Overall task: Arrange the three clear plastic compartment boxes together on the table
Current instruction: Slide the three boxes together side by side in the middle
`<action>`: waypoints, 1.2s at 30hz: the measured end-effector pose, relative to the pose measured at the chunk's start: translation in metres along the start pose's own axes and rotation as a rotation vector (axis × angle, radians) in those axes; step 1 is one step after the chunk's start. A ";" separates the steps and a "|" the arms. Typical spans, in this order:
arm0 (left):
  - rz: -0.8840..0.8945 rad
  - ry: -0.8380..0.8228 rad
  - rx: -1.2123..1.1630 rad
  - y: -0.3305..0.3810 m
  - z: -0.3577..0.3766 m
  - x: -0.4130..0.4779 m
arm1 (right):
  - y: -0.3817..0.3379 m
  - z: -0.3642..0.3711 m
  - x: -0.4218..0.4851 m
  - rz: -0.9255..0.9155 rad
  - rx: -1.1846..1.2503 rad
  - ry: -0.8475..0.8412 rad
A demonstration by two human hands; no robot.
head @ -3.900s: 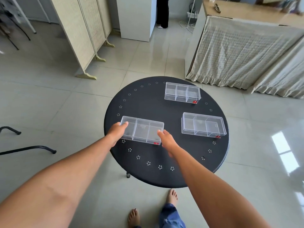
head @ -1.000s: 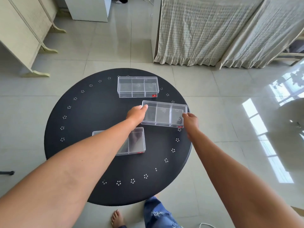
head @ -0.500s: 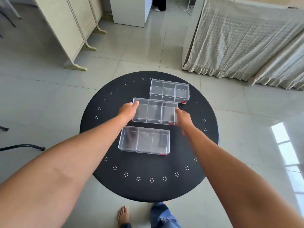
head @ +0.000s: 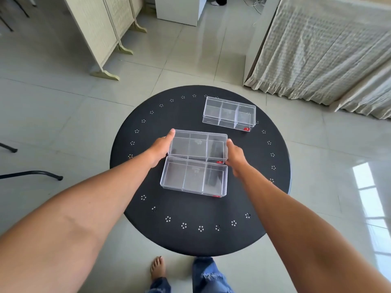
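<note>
Three clear plastic compartment boxes lie on a round black table (head: pixel 148 218). My left hand (head: pixel 161 145) grips the left end of the middle box (head: pixel 197 145) and my right hand (head: pixel 234 157) grips its right end. The middle box's near long side meets the far side of the near box (head: pixel 193 178), and the two are lined up. The far box (head: pixel 229 113) sits apart at the back right of the table, with a gap of bare tabletop between it and the held box.
A folding screen (head: pixel 101 28) stands on the tiled floor at the back left. A cloth-draped counter (head: pixel 317 49) is at the back right and a white cabinet (head: pixel 179 9) behind. My bare foot (head: pixel 157 269) and jeans leg (head: pixel 209 275) are below the table's near edge.
Both hands have brought the middle box towards me until it meets the near box. The gap to the far box has widened.
</note>
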State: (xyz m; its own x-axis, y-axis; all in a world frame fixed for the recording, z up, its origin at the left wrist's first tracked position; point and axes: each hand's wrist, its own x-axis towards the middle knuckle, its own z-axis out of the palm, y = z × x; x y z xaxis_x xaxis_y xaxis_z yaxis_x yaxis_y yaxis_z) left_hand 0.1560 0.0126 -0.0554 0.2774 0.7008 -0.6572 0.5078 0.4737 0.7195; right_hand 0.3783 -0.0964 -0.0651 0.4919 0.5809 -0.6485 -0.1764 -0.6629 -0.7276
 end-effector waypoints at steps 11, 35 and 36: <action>-0.102 -0.025 -0.158 -0.019 0.006 -0.021 | 0.019 -0.006 -0.014 0.122 0.067 0.020; 0.001 -0.180 -0.195 -0.014 0.020 -0.046 | 0.024 -0.001 -0.030 0.136 0.102 0.104; 0.002 -0.182 -0.193 -0.013 0.021 -0.046 | 0.024 -0.002 -0.030 0.136 0.094 0.111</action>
State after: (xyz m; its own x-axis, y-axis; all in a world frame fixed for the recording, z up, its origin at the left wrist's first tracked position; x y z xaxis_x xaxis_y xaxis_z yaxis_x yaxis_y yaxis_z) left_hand 0.1537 -0.0366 -0.0394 0.4294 0.6022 -0.6730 0.3476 0.5776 0.7386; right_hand 0.3614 -0.1306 -0.0623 0.5483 0.4295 -0.7176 -0.3240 -0.6820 -0.6557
